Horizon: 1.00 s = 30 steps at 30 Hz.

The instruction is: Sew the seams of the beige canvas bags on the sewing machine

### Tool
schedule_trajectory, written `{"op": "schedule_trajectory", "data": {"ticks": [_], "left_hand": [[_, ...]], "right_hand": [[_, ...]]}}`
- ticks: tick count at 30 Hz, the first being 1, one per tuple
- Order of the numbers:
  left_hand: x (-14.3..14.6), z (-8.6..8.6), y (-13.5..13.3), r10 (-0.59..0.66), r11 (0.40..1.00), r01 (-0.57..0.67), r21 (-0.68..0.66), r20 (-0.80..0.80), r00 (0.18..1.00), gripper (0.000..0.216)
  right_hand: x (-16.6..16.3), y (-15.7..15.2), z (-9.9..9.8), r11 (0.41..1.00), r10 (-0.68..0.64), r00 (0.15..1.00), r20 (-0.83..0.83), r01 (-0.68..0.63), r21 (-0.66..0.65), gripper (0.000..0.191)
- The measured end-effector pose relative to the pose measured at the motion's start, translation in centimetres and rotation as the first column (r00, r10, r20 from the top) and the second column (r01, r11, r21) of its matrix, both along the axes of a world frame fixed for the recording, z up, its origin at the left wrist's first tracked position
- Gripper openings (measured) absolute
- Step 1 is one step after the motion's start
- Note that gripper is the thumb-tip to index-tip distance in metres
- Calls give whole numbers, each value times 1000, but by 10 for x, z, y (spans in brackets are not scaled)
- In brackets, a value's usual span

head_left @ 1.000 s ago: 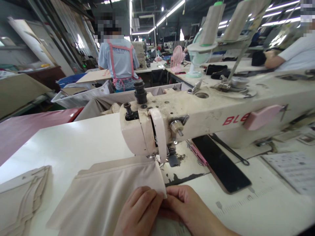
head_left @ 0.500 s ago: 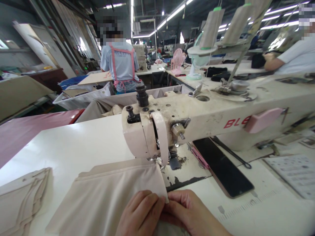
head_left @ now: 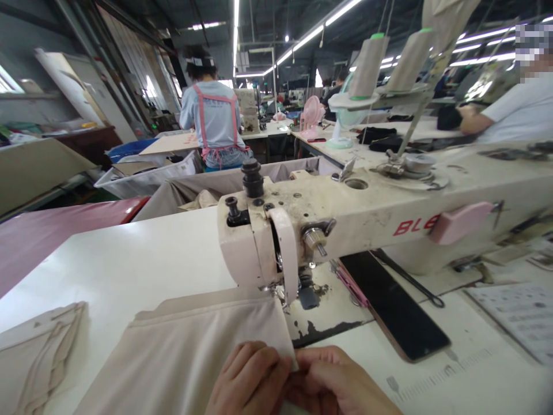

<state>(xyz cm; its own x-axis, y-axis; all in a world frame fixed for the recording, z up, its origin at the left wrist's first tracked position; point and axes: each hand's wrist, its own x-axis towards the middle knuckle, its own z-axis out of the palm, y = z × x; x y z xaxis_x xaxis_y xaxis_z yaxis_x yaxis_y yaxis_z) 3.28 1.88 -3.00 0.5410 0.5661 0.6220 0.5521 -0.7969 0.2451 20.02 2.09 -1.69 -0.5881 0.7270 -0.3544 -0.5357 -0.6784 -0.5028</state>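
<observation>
A beige fabric piece (head_left: 194,351) lies on the white table (head_left: 129,259), its far edge under the needle of a cream sewing machine (head_left: 345,225). My left hand (head_left: 248,380) rests on the fabric's near right corner with fingers curled and pressed down on it. My right hand (head_left: 341,386) meets it from the right, fingers closed in a pinch on the same fabric edge. Both hands touch each other at the bottom of the view.
A dark phone (head_left: 397,305) lies right of the needle plate. A stack of beige pieces (head_left: 34,351) sits at the left. Thread cones (head_left: 389,57) stand above the machine. A person in a pink apron (head_left: 213,124) stands behind; another person's arm (head_left: 488,115) shows at right.
The view has tilted up slightly, so hands and fabric sit lower in frame. My hands keep their grip on the fabric corner; the fabric has hardly moved.
</observation>
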Motion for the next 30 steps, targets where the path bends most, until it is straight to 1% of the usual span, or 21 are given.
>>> {"op": "schedule_trajectory", "data": {"ticks": [3,5,7,9,10,11,12,13,14,15,16,17,18,19,20,21,22,23,25,28,30], "left_hand": [[-2,-2,1,-8,997,10,-72,32,999,14],[-2,-1,2,-23,998,26,-54,48,999,13],[-2,3,3,-33,999,33,-20,24,999,15],[-2,7,4,-26,1000,26,8,-22,999,20],[-2,9,4,-19,1000,20,22,-40,999,21],[-2,11,4,-16,999,18,30,-55,998,22],[-2,12,3,-15,999,17,41,-55,998,22],[-2,12,2,-13,999,15,47,-47,999,22],[-2,12,1,-19,999,20,48,-32,999,21],[-3,10,0,-28,999,28,40,-15,1000,21],[-2,9,-2,-40,999,40,19,4,999,21],[-2,7,-3,-54,998,54,-9,24,998,20],[-2,5,-4,-67,997,68,-31,49,997,18],[-2,3,-5,-74,995,78,-64,67,995,16],[-2,2,-4,-73,992,81,-101,81,994,15],[-3,2,-2,-67,987,78,-142,80,995,15],[-4,3,1,-65,980,73,-184,52,997,15],[-6,5,6,-53,974,52,-222,4,999,15],[-11,11,18,-2,965,-35,-262,-140,990,10],[-19,19,37,74,955,-150,-256,-286,955,28],[-23,20,45,66,944,-163,-287,-321,945,28]], "right_hand": [[-3,1,6,998,12,999,-39,-10,58,28],[-5,1,7,996,9,1000,-30,-6,92,29],[-4,0,4,991,16,1000,13,-18,134,28],[0,-2,-3,977,54,988,142,-82,197,25],[3,-4,-7,965,54,965,257,-117,236,23],[6,-5,-11,945,4,918,397,-134,300,23],[10,-5,-15,902,-104,838,535,-147,407,22],[15,-5,-17,818,-261,731,630,-180,547,22],[19,-3,-17,677,-446,617,649,-242,695,23],[22,0,-16,485,-613,532,583,-329,810,24],[25,3,-14,278,-718,502,483,-430,859,25],[27,8,-11,91,-755,521,398,-519,850,24],[28,13,-8,-52,-747,562,357,-584,810,22],[29,18,-5,-151,-717,602,350,-625,766,20],[29,23,-3,-213,-682,632,368,-653,727,19],[29,26,-2,-242,-653,644,399,-676,696,21],[28,29,-2,-251,-638,643,425,-695,674,23],[28,30,-2,-251,-635,636,437,-706,662,26],[27,30,-4,-245,-646,622,444,-719,650,31],[28,28,-3,-245,-654,611,446,-729,640,36],[28,28,-1,-239,-645,605,467,-740,629,39]]}}
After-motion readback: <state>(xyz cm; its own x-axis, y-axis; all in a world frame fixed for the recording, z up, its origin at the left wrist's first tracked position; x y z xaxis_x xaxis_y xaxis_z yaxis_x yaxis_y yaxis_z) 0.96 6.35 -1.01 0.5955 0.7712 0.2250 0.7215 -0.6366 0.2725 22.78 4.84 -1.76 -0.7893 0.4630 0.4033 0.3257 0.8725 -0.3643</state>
